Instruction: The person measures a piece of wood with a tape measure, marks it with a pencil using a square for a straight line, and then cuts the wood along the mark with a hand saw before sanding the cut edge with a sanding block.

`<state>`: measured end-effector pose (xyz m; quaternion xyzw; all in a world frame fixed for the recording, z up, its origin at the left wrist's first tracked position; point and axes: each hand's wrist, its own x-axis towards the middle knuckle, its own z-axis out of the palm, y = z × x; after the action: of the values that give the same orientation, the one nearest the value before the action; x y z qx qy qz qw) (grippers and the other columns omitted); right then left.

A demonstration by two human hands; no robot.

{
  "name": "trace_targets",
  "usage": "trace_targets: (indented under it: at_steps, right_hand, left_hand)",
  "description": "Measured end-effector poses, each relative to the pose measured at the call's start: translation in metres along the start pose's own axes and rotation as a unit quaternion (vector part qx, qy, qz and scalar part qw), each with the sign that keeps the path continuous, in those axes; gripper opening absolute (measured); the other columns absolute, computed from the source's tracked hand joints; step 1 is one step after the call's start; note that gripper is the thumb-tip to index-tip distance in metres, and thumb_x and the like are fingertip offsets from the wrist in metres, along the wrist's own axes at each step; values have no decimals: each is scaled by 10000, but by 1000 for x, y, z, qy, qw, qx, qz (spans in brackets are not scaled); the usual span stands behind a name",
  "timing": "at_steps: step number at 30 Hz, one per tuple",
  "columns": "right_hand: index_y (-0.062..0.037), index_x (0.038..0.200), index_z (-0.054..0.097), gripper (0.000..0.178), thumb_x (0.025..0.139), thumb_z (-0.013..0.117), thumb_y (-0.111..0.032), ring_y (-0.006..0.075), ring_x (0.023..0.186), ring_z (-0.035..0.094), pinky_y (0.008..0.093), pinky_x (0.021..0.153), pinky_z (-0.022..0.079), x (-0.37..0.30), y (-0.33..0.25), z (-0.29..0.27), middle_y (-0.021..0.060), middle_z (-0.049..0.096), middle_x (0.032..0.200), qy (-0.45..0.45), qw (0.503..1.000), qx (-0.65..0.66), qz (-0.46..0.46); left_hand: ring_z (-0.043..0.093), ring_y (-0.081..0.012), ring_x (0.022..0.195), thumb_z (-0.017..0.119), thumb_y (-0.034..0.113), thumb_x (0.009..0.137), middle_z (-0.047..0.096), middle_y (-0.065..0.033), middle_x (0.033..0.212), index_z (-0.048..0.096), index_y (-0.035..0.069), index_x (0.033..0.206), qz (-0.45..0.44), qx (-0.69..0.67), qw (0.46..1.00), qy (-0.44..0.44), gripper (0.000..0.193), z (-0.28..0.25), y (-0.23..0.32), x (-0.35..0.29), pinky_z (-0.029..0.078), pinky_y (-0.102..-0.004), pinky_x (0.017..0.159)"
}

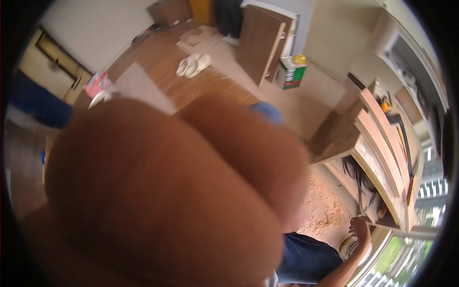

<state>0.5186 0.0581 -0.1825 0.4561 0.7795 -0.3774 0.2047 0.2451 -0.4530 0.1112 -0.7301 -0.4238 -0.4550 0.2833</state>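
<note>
One blurred hand (162, 191) covers lens, grip unreadable; other hand (361, 232) touches wooden panel (382, 143).

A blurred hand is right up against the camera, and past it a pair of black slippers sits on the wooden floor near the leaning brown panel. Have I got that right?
Not quite: the slippers are white, not black. The head view shows them on the wooden floor near the leaning brown panel, past the blurred hand close to the camera.
</note>
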Motion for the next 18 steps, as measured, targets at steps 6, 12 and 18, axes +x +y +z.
trace_targets:
  at_steps: [6, 12, 18]
  right_hand:
    - [-123, 1085, 657, 234, 1001, 628, -339, 150, 610, 600, 290, 512, 456, 45, 29, 11, 29, 609, 783, 4, 997, 80, 19]
    - [-182, 1177, 627, 322, 949, 679, -403, 184, 653, 557, 401, 614, 483, 106, 65, 12, 34, 588, 858, -76, 982, 73, 154]
    - [-165, 1231, 619, 385, 948, 687, -417, 200, 782, 594, 430, 690, 492, 153, 50, 40, 36, 602, 950, -107, 979, 131, 111]
  left_hand:
    - [628, -280, 821, 400, 627, 1050, 706, -170, 1092, 711, -62, 1058, -7, 479, 876, 53, 756, -103, 23, -84, 505, -424, 758]
    - [600, -390, 1165, 566, 484, 1012, 614, -242, 1282, 651, 80, 1237, -385, 478, 725, 314, 470, -164, -9, -260, 490, -486, 997]
    - [646, -411, 1109, 549, 472, 1023, 684, -265, 1176, 703, 19, 1106, -822, 321, 329, -337, 486, -224, 208, -560, 483, -531, 950]
